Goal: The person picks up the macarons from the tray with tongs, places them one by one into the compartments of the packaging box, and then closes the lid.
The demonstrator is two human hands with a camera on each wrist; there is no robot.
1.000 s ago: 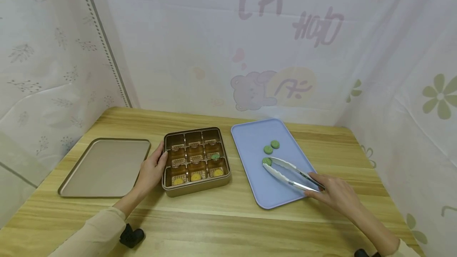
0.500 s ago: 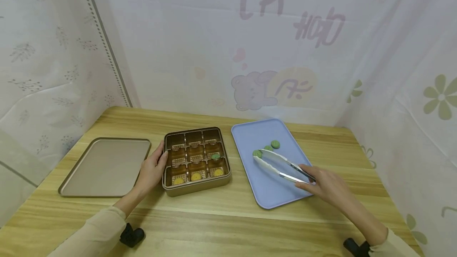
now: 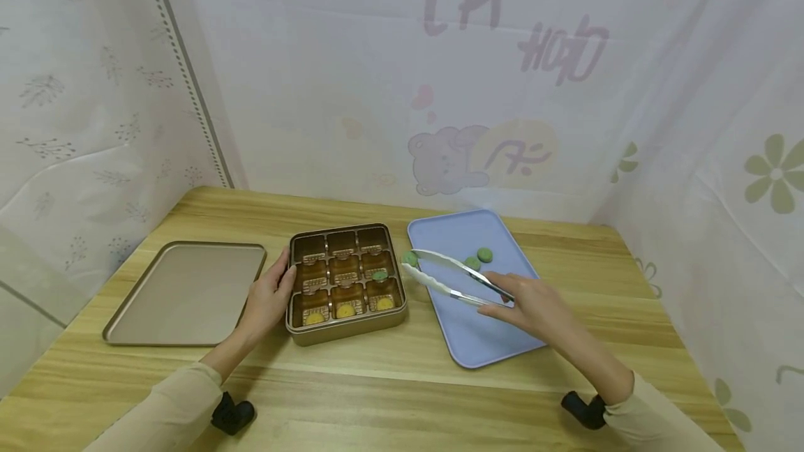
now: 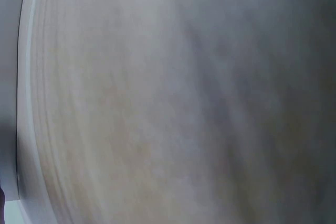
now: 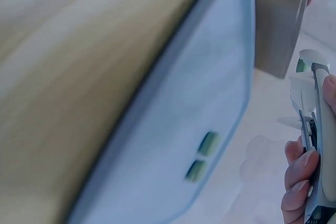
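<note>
My right hand (image 3: 534,304) grips metal tongs (image 3: 465,294) with pale scalloped tips. A round green pastry (image 3: 410,259) is held at the tips, in the gap between the box and the blue tray. The gold tin box (image 3: 348,330) has a brown insert with nine compartments. Yellow pastries (image 3: 345,310) lie in its front row, and a green pastry (image 3: 380,275) lies in the right compartment of the middle row. My left hand (image 3: 266,300) holds the box's left side, thumb at the rim; the left wrist view does not show the hand clearly.
The blue tray (image 3: 465,340) stands right of the box and bears two green pastries (image 3: 484,255), partly behind the tongs. A flat gold lid (image 3: 188,291) lies at the left. A printed cloth (image 3: 314,89) hangs behind the wooden table (image 3: 352,396).
My right hand has moved left with the tongs, carrying the green pastry from the tray toward the box's right edge. The left hand and the box have stayed in place.
</note>
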